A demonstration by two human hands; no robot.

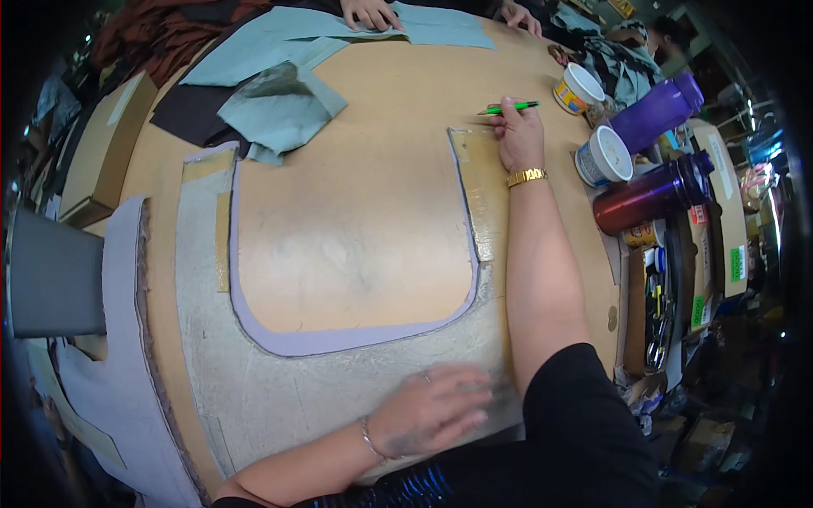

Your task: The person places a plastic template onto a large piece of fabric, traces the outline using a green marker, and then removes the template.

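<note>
My right hand (522, 136) grips a green pen (517, 108) just past the upper right arm of a U-shaped template. This worn grey template (254, 387) is patched with brown tape (213, 166) and lies flat before me. A strip of lavender fabric (305, 343) shows along its inner edge, with a dark line where they meet. Blurred by motion, my left hand (432, 409) is at the template's lower right part, fingers apart and nothing visible in them. I cannot tell whether it touches the board.
Across the table another person's hand (371, 13) rests on pale green fabric (444, 25). Lavender pieces (124, 286) lie stacked at left beside a cardboard box (108, 149). Along the right stand white tubs (603, 155), a purple bottle (657, 114), a dark tumbler (654, 193) and a tool box (636, 311).
</note>
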